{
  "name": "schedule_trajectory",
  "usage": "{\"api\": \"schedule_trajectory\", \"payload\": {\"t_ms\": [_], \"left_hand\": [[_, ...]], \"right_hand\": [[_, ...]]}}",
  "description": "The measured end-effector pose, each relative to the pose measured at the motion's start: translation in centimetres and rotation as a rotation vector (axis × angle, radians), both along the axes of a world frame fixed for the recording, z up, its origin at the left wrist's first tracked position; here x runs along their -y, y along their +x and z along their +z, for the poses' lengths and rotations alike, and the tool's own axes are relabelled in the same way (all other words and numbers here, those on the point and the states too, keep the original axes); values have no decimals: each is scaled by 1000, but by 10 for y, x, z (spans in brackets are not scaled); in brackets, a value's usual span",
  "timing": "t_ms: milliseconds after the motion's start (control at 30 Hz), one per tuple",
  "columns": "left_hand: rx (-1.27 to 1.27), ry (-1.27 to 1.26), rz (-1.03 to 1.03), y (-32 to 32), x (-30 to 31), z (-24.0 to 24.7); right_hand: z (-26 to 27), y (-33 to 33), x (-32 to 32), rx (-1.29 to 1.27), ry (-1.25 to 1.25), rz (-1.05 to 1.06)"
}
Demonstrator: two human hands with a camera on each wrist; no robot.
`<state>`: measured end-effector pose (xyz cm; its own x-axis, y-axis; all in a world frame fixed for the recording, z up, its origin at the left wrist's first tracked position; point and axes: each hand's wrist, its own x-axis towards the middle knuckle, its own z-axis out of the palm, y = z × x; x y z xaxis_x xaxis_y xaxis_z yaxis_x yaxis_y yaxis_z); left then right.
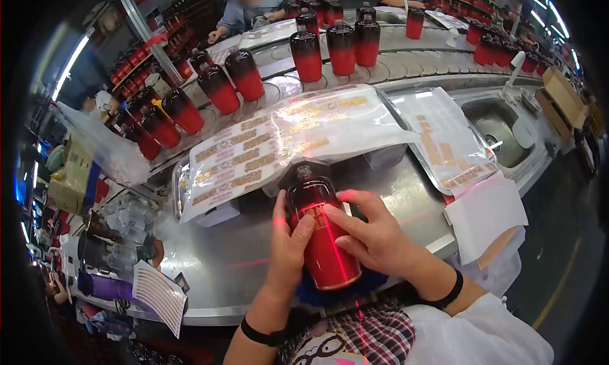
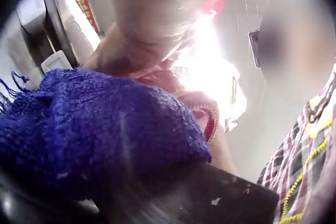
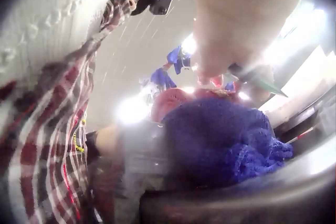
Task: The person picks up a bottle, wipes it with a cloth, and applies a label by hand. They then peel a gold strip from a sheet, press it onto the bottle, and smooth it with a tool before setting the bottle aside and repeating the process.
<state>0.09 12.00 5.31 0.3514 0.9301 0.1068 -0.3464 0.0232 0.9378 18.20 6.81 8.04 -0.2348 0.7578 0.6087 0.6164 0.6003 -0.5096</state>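
A bottle (image 1: 331,257), black at the neck and red below, lies tilted over a blue cloth (image 1: 374,281), base toward the body. A gold label (image 1: 315,216) is on its front. My left hand (image 1: 288,247) grips the bottle's left side, thumb at the label's lower left edge. The right hand (image 1: 374,235) touches the label with an extended index fingertip, other fingers along the bottle's right side. In the left wrist view the cloth (image 2: 105,124) covers much beneath the left hand (image 2: 152,14); in the right wrist view the cloth (image 3: 215,140) is below the right hand (image 3: 239,24).
Sheets of gold labels (image 1: 279,136) lie just beyond the bottle, with another label tray (image 1: 438,136) to the right. Red-black bottles (image 1: 341,51) stand on the conveyor behind. A sink (image 1: 495,133) is at right, a striped sheet (image 1: 158,296) at left. People work across the conveyor.
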Motion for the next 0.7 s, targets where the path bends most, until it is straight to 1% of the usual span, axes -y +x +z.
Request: {"api": "schedule_trajectory", "payload": {"t_ms": [67,167,200,300,333,433,467,567,600,700], "left_hand": [[-6,-12,-8,0,1,-2],[-10,-62,-37,0,2,5],[-8,-62,-51,0,1,6],[-21,-70,-53,0,1,5],[-29,-73,-48,0,0,4],[-55,-15,-10,2,-1,3],[-66,-6,3,3,-2,3],[-97,6,27,2,-2,1],[-104,7,21,1,-1,0],[-105,22,-4,0,-2,4]], "right_hand": [[-1,5,-1,18,-2,-6],[-3,16,-5,-94,26,-45],[-5,16,-8,-194,-2,-96],[46,24,-7,-83,-347,-162],[53,24,-16,14,-266,-135],[71,16,-47,194,-143,113],[79,12,-59,266,-202,224],[80,2,-91,388,-337,234],[83,1,-96,402,-301,181],[92,-5,-92,413,-498,342]]}}
